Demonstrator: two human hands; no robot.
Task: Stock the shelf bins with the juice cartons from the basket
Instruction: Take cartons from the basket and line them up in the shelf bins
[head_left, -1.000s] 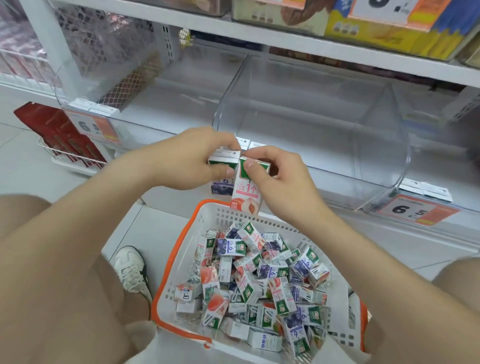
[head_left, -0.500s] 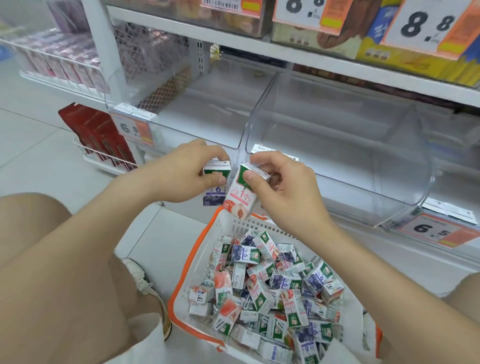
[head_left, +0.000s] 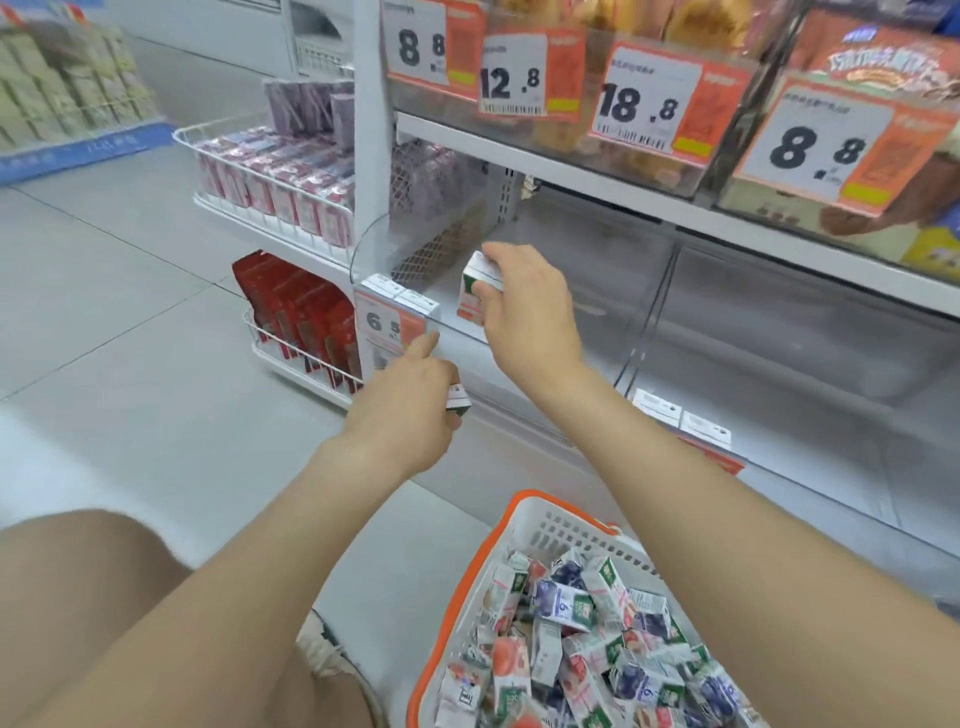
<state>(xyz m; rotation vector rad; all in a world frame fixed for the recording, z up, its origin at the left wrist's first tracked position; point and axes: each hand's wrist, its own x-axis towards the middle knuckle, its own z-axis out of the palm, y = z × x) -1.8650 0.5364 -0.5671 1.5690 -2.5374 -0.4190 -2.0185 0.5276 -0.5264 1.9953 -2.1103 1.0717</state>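
Note:
My right hand (head_left: 524, 301) grips a small white, green and peach juice carton (head_left: 475, 291) and holds it over the front edge of the left clear shelf bin (head_left: 410, 249). Lower down, my left hand (head_left: 410, 400) holds another small carton (head_left: 458, 402), mostly hidden in the palm, with its forefinger pointing up toward the 6.5 price tag (head_left: 387, 325). The white basket with an orange rim (head_left: 470, 577) stands on the floor at the bottom right. Several peach and blueberry cartons (head_left: 571, 639) lie piled in it.
A second clear bin (head_left: 779, 322) sits to the right of the first. Above runs a shelf with snack packs and price tags (head_left: 511, 78). A white wire end rack (head_left: 291, 343) with red and pink packs stands at the left. My knees are bottom left.
The view has swung left and up. My hands have parted: the right one has lifted its carton up to the left bin, the left one has dropped lower with its carton.

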